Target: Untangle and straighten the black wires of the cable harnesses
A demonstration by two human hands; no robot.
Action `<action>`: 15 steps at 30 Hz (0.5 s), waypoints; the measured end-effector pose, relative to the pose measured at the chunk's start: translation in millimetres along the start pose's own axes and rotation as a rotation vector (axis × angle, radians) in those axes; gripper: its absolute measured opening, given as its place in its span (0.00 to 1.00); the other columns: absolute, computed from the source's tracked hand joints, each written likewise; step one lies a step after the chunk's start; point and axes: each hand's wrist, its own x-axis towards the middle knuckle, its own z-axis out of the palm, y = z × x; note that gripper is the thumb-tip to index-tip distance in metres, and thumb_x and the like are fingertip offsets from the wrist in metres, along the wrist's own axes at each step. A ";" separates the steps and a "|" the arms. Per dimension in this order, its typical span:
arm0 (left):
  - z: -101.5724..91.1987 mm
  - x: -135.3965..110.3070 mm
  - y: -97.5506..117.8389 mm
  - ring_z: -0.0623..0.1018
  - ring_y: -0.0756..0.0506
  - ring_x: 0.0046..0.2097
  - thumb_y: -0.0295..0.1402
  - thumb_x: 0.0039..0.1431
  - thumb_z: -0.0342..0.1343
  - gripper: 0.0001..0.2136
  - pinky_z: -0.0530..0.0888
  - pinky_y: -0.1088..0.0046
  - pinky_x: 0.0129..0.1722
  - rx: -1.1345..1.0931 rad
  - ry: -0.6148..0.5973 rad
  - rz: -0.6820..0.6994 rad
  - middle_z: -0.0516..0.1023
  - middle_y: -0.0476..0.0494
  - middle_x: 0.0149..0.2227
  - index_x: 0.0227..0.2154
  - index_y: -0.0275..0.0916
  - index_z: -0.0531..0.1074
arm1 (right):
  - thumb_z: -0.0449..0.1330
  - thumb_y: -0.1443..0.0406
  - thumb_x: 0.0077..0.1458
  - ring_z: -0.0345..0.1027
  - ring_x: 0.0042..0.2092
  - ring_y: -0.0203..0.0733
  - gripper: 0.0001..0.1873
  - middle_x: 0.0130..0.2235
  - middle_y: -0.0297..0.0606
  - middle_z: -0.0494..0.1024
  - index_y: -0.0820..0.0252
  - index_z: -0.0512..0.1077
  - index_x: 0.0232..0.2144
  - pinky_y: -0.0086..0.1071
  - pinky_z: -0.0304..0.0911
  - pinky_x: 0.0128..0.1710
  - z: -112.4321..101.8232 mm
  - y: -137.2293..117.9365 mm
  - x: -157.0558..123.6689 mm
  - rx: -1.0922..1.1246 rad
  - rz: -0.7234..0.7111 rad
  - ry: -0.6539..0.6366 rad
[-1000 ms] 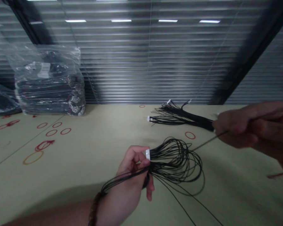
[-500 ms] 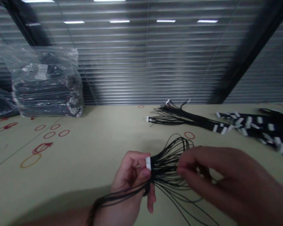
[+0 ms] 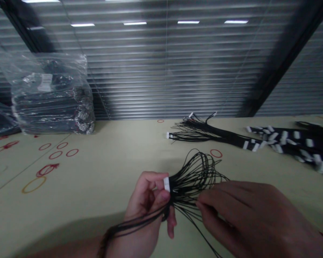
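Hands are meeting again at the wire bundle above the surface: the left hand is clenching it beside its white connector, and the right hand, back from its outward pull, is fingering the fanned strands, its grip unclear.

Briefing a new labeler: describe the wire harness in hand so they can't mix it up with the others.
On the pale green table, look nearest the camera, where the left hand grips a black wire harness by its white connector. Unlike the harness bundles lying flat farther back, its thin wires fan out in open loops, with the right hand at them.
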 end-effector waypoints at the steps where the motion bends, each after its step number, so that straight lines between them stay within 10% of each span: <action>1: -0.5 -0.5 -0.4 0.73 0.59 0.18 0.31 0.60 0.54 0.05 0.70 0.91 0.14 -0.007 -0.007 -0.006 0.69 0.56 0.27 0.38 0.48 0.71 | 0.48 0.70 0.61 0.55 0.22 0.32 0.13 0.22 0.28 0.65 0.59 0.65 0.24 0.31 0.47 0.24 0.3 -0.5 0.1 0.006 0.000 -0.005; 15: -2.8 -0.7 -2.0 0.73 0.60 0.19 0.30 0.62 0.51 0.08 0.71 0.92 0.16 -0.039 -0.094 -0.018 0.67 0.56 0.30 0.41 0.49 0.70 | 0.44 0.68 0.64 0.57 0.23 0.31 0.15 0.23 0.28 0.66 0.59 0.65 0.27 0.30 0.49 0.24 0.5 -2.7 -0.6 -0.018 -0.035 -0.015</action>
